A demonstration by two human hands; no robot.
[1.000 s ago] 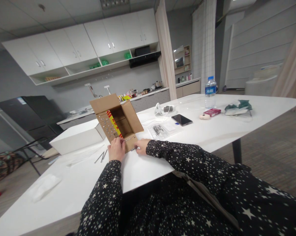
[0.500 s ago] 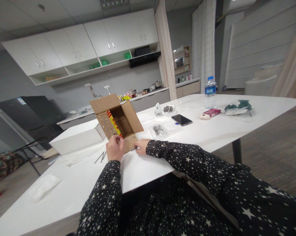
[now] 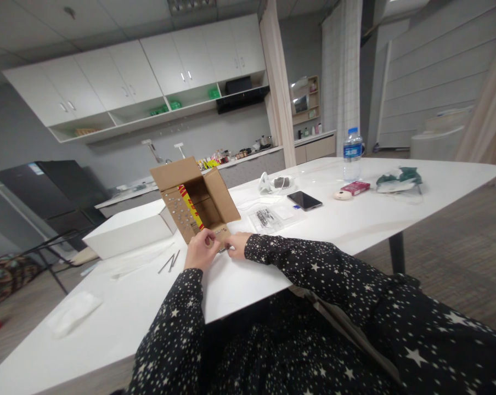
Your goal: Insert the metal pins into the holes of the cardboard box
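An open cardboard box [image 3: 225, 197] lies on its side on the white table [image 3: 248, 280], its opening towards me. Small shiny bits dot its left flap [image 3: 176, 206] and front flap, beside a red-and-yellow strip [image 3: 191, 207]. At the lower edge of the front flap, my left hand [image 3: 202, 248] is closed in a pinch; what its fingertips hold is too small to make out. Close to its right, my right hand [image 3: 236, 245] has bent, closed fingers at the flap's corner. A small dark metallic piece shows by its fingertips, its kind unclear.
Left of the box stand a white carton [image 3: 128, 227] and thin dark rods [image 3: 173, 261]. A crumpled white tissue [image 3: 73, 314] lies nearer. Rightward are a clear plastic packet [image 3: 266, 219], a phone [image 3: 304, 200], a water bottle [image 3: 352, 156], a red pack [image 3: 357, 188] and a green cloth item [image 3: 400, 178].
My left hand has moved right and slightly down, from the left flap by the strip to beside my right hand. My right hand and the box stay in place.
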